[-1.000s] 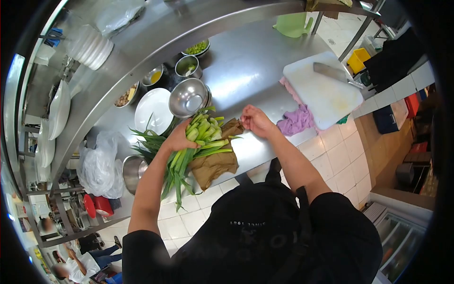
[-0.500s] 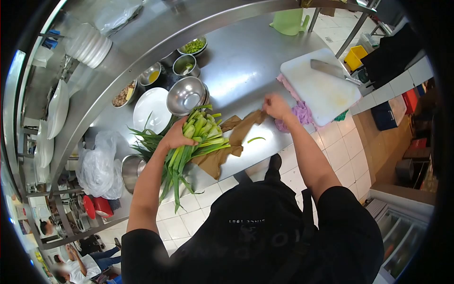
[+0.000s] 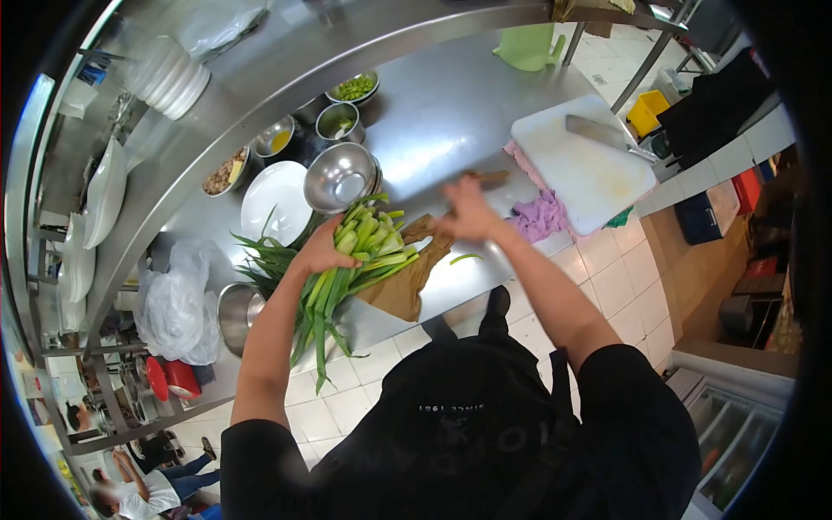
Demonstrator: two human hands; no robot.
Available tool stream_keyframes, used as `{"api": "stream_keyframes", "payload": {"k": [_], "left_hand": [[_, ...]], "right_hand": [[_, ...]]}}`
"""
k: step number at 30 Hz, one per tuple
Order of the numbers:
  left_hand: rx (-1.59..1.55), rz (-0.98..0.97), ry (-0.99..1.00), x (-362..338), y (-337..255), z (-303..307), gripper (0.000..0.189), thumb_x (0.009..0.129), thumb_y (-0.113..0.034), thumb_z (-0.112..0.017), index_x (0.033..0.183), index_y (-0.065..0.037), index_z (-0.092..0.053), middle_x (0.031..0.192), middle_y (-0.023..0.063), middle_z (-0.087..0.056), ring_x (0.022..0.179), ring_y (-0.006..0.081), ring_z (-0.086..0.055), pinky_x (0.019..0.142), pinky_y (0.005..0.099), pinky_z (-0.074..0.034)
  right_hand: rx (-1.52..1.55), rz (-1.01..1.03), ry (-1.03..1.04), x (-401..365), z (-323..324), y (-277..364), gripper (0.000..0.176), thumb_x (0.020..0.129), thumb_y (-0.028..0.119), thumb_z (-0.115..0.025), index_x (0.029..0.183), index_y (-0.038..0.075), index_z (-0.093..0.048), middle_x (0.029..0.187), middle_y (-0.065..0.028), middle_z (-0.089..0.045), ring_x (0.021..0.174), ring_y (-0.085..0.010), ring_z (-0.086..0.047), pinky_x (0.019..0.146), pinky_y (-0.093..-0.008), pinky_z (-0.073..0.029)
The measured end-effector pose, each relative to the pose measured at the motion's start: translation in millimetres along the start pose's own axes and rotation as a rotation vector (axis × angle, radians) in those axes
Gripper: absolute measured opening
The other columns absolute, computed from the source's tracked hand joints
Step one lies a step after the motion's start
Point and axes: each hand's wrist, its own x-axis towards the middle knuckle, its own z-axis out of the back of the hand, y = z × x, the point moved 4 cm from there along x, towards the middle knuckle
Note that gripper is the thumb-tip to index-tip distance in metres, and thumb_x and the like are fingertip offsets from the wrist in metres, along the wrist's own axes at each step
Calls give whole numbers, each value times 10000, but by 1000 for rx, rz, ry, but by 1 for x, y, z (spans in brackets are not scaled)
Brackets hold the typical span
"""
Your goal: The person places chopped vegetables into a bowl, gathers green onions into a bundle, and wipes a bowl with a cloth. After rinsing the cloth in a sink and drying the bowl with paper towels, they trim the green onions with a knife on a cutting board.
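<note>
My left hand (image 3: 322, 250) is wrapped round a bundle of green leafy stalks (image 3: 329, 295), pale cut ends toward the bowls and long leaves hanging over the counter's edge. Under the cut ends lies crumpled brown paper (image 3: 403, 290). My right hand (image 3: 468, 212), blurred, is over the paper's right side with fingers spread; a small brown scrap (image 3: 492, 177) shows just beyond it. Whether the fingers touch the paper is unclear. A single green strip (image 3: 466, 258) rests on the steel counter (image 3: 425, 113) below my right hand.
Stacked steel bowls (image 3: 341, 176) and a white plate (image 3: 276, 204) stand behind the stalks. To the right, a cleaver (image 3: 598, 130) lies on a white cutting board (image 3: 576, 165), beside a purple cloth (image 3: 539, 217). A plastic bag (image 3: 178, 303) is at left. Another person (image 3: 143, 494) shows at lower left.
My right hand has moved left, away from the purple cloth, and its fingers have spread. The brown paper's right part has shifted and folded left. My left hand stays on the stalks.
</note>
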Motion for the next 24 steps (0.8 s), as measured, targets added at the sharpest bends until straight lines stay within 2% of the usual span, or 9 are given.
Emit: {"api": "stream_keyframes", "payload": {"k": [3,6,8,9,12,19,21,22,24], "left_hand": [[-7,0,-2,-2,1,-1,926,511,-186,-855,1332,6,-472,1223,141,-603,1124,262,-573,1027,355,-410],[48,-38,-22,-2,3,0,935,521,-165,-853,1352,-14,-452,1218,117,-607,1107,220,-575,1014,345,-420],[70,-7,-30,-4,0,0,947,519,-181,-855,1357,-12,-447,1236,125,-598,1124,231,-570,1023,348,-415],[68,-9,-32,-4,1,-1,947,519,-181,-855,1357,-12,-447,1236,125,-598,1124,231,-570,1023,348,-415],[93,-42,-59,-3,1,0,930,514,-213,-852,1321,26,-456,1215,175,-597,1126,280,-575,1016,360,-419],[247,-16,-67,2,11,-13,947,519,-304,-839,1324,4,-448,1198,237,-598,1118,372,-577,977,404,-447],[274,0,-76,2,6,-17,952,518,-313,-835,1328,-3,-444,1184,251,-601,1110,396,-577,966,416,-454],[264,-3,-74,2,0,-16,955,518,-307,-835,1335,-10,-438,1174,254,-606,1103,403,-580,959,423,-458],[253,-3,-70,0,-2,-15,959,519,-301,-834,1341,-16,-433,1164,257,-611,1096,410,-583,952,430,-463]], "right_hand": [[34,8,139,-32,-21,55,736,715,442,-763,1254,17,-496,1220,-243,-449,1154,-407,-416,955,-549,-347],[-8,4,235,-31,-38,51,594,716,389,-757,1169,54,-570,1172,-194,-483,1124,-369,-444,912,-520,-371],[68,-15,323,-24,-39,24,391,736,315,-720,1032,71,-644,1140,-138,-509,1133,-326,-458,930,-474,-367],[130,-12,225,-21,-29,17,263,700,224,-695,909,68,-658,1046,-118,-542,1085,-327,-487,899,-466,-404],[327,1,130,-3,11,-4,260,663,200,-696,869,52,-640,978,-134,-552,1030,-347,-514,855,-442,-445],[225,-1,14,17,63,-37,231,616,178,-707,785,47,-621,907,-134,-591,891,-348,-551,773,-431,-475],[303,-234,-145,16,74,-49,197,622,146,-685,759,35,-598,793,-109,-586,774,-279,-564,687,-369,-465],[304,-233,-144,17,78,-51,197,622,146,-685,759,35,-598,793,-109,-586,774,-279,-564,687,-369,-465],[648,-384,-15,15,80,-59,119,645,69,-642,708,28,-550,695,-56,-544,700,-180,-538,623,-293,-417]]}}
